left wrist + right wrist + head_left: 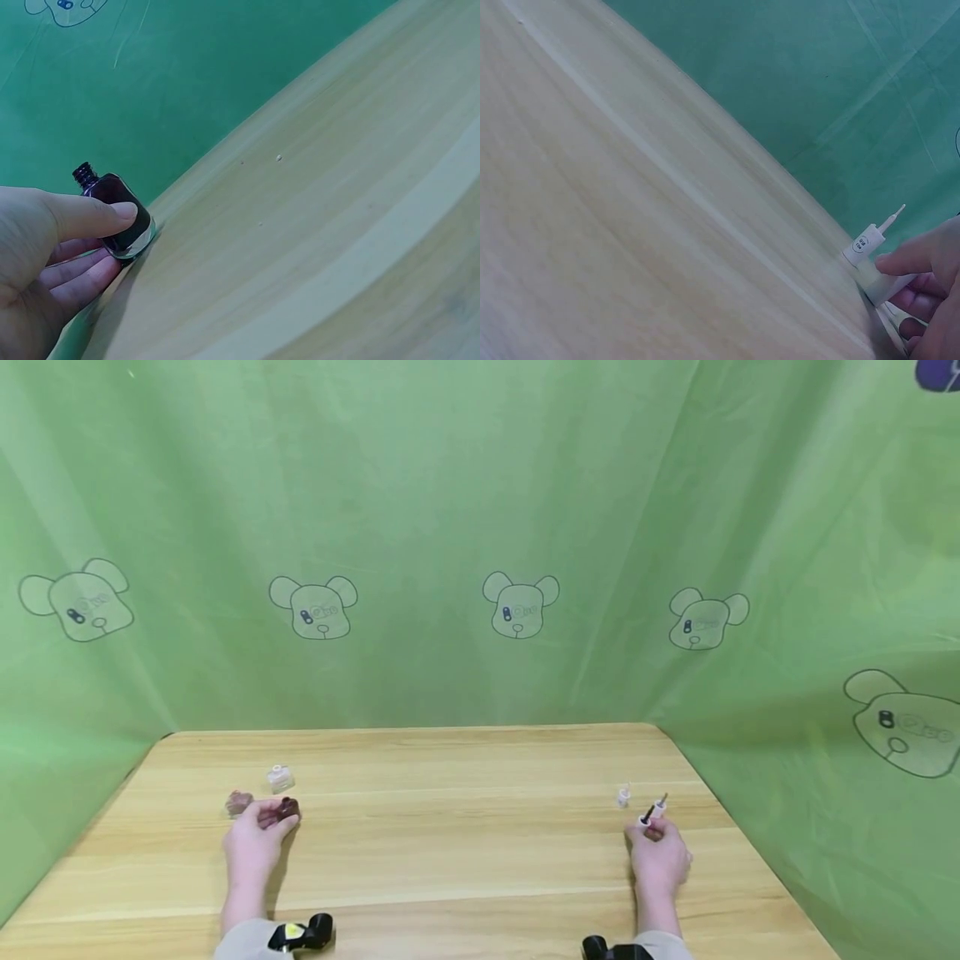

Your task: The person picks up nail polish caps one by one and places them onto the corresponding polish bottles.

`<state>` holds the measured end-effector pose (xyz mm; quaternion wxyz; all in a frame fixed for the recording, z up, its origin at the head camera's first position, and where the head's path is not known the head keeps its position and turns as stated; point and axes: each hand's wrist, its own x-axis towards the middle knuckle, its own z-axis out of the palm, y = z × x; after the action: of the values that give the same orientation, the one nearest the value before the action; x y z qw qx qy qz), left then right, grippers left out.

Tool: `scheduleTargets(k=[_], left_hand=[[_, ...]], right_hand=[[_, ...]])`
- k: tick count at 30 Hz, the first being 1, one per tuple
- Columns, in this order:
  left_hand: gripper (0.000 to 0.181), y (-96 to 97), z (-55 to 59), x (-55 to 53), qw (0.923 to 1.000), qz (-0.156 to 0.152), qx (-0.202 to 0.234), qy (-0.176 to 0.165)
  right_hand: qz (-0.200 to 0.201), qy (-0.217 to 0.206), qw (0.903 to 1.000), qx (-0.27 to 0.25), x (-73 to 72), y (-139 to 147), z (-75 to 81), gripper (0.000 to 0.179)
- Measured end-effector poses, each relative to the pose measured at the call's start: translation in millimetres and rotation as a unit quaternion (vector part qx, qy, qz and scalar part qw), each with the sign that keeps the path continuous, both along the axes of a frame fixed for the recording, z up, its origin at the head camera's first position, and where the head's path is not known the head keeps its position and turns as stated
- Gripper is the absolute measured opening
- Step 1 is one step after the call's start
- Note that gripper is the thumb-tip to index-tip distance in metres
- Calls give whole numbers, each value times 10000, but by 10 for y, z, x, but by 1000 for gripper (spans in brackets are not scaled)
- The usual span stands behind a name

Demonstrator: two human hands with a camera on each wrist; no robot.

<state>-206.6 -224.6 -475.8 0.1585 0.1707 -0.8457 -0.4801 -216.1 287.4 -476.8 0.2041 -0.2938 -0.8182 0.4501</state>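
Your head camera looks forward and down from well back, across the tabletop [465,827] to the curtain [420,485]; your wrist views face both aslant, close in; the left shares your left hand [253,839] with the head view, the right your right hand [660,858].

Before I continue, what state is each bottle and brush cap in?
Dark bottle: uncapped, held by left hand.
Clear bottle: upright, uncapped.
Mauve bottle: on the table, neck unclear.
Dark-brush cap: brush up, pinched by right hand.
Leftmost cap: upright, brush up.
Rightmost cap: brush up, beside right hand.
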Motion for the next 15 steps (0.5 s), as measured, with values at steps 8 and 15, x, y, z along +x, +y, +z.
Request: scheduleTargets(k=[8, 15], left_hand=[[38, 50, 19, -22, 9999, -151, -27, -44], [35, 122, 25, -67, 9997, -249, -77, 33]], right_hand=[[161, -118, 9998, 15, 18, -37, 50, 41], [353, 77, 9993, -9, -2, -93, 61, 38]])
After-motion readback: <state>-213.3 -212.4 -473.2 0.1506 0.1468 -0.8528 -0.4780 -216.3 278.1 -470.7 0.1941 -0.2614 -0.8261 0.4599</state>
